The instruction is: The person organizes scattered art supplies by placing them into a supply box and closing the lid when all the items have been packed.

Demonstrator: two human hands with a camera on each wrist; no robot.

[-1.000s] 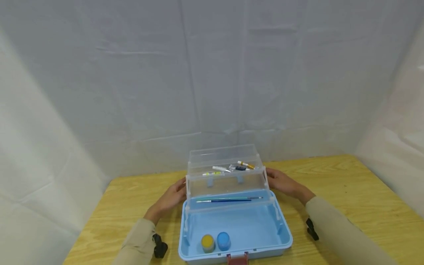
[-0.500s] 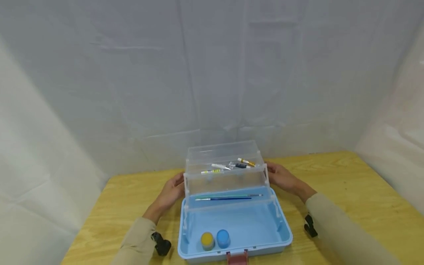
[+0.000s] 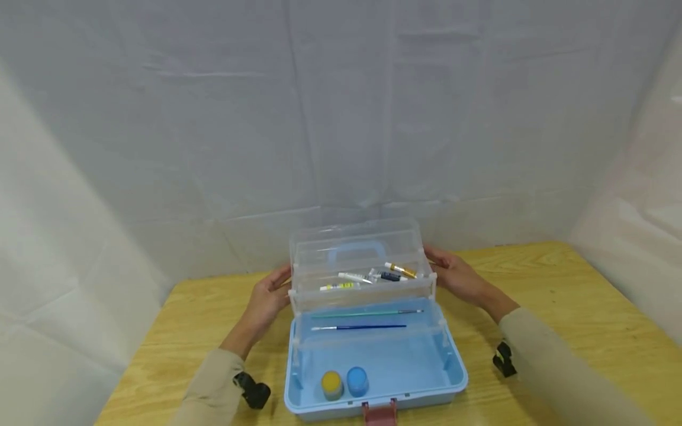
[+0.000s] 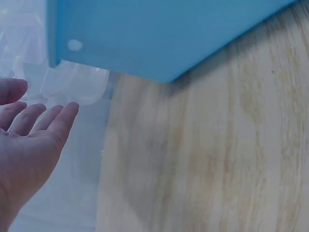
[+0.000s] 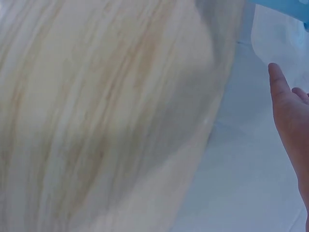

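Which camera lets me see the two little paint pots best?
The head view. It shows the yellow pot and the blue pot side by side in the blue box, near the front. Neither wrist view shows the pots: only wooden table, part of a hand and a bit of the box.

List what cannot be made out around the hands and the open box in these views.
- Left hand, right hand: head view, fingertips hidden behind the clear lid; contact unclear.
- Paint tubes: head view, labels too small.
- Red latch: cut off by the bottom edge.
- Wrist views: blurred, box contents unseen.
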